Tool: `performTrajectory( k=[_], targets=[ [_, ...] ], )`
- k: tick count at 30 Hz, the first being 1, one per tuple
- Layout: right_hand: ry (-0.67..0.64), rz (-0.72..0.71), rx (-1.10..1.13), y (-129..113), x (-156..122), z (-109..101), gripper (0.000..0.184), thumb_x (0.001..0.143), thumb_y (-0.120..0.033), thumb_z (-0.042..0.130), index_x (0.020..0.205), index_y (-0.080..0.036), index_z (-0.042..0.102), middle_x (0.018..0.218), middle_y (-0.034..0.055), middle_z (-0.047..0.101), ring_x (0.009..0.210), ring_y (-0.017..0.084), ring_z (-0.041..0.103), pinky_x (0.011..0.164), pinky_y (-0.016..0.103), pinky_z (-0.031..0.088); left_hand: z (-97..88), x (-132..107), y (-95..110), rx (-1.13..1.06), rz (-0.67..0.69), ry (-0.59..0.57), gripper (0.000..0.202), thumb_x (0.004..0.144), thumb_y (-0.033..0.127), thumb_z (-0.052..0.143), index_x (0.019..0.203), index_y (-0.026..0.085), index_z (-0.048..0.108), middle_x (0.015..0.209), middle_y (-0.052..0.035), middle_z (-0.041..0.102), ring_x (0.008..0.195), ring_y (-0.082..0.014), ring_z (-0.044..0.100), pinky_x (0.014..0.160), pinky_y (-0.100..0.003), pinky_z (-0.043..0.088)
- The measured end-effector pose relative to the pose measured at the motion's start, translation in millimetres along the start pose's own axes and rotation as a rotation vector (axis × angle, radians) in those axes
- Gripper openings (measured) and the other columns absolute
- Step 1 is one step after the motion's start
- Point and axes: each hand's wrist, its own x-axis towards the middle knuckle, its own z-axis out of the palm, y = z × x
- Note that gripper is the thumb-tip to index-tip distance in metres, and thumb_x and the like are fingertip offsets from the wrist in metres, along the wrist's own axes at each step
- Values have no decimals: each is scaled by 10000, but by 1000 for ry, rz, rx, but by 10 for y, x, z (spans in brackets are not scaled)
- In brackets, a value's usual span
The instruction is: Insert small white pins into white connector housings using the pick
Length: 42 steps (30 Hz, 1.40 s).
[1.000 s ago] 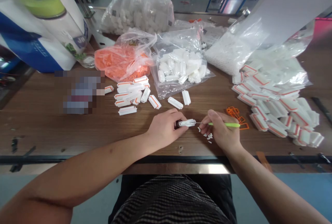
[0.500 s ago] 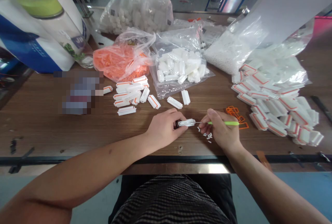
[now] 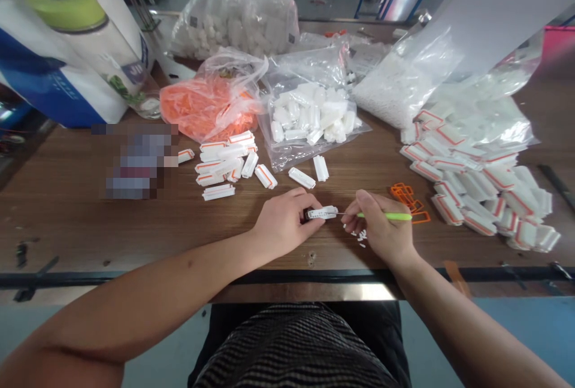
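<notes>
Between the thumb and fingers of my left hand (image 3: 285, 220) is a small white plastic connector housing (image 3: 324, 212), with a row of holes along its face and a dark end near the fingers. My right hand (image 3: 381, 226) grips a pick with a bright green handle (image 3: 390, 216). Its thin metal tip points left and reaches the right end of the housing; whether it touches cannot be made out. Tiny white pieces (image 3: 362, 236) lie on the table under my right fingers. Several orange frames (image 3: 406, 199) lie just beyond that hand.
White housings with orange strips are piled at right (image 3: 485, 190) and left of centre (image 3: 227, 157). Behind stand a bag of orange parts (image 3: 211, 106), an open bag of white housings (image 3: 309, 112) and a bag of white bits (image 3: 399, 82). A green-lidded bottle (image 3: 67, 11) stands far left.
My right hand and the pick have shifted slightly left, closer to the housing. My left hand keeps its hold with almost no movement.
</notes>
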Motion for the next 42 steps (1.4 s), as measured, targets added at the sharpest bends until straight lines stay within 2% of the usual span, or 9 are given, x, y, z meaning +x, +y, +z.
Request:
performTrajectory(
  k=[5, 11, 26, 35, 42],
  targets=[
    [5, -37, 20, -24, -25, 8, 498, 931, -447, 503, 543, -172, 651, 527, 28, 651, 389, 93, 570, 379, 197, 441, 7, -8, -1, -10, -9, 12, 63, 827, 255, 679, 871, 209, 685, 745, 33, 571, 631, -101, 516, 588, -250, 362],
    [-60, -66, 27, -6, -36, 38, 490, 946, -444, 488, 579, -171, 662, 563, 30, 666, 406, 96, 583, 403, 205, 460, 11, -8, -11, -6, -6, 14, 82, 830, 273, 677, 874, 204, 679, 755, 24, 574, 644, -109, 520, 592, -250, 374],
    [-54, 48, 47, 9, -11, 57, 507, 912, -511, 526, 562, -163, 643, 532, 33, 655, 382, 102, 579, 372, 197, 442, 8, -8, -12, 6, -3, 7, 78, 834, 266, 673, 884, 206, 679, 768, 21, 586, 653, -112, 528, 604, -253, 381],
    [-10, 9, 95, -8, -25, 59, 488, 907, -490, 532, 557, -170, 646, 536, 33, 662, 375, 102, 574, 368, 206, 449, 4, -4, -3, 5, 1, 8, 83, 843, 282, 664, 880, 211, 685, 752, 23, 576, 651, -113, 523, 599, -252, 377],
    [-40, -60, -23, 7, -61, 49, 484, 954, -425, 482, 579, -179, 664, 541, 20, 659, 411, 94, 588, 409, 202, 469, 19, -11, -5, -3, -13, 18, 68, 822, 258, 685, 859, 202, 674, 745, 33, 561, 640, -102, 512, 585, -247, 361]
  ],
)
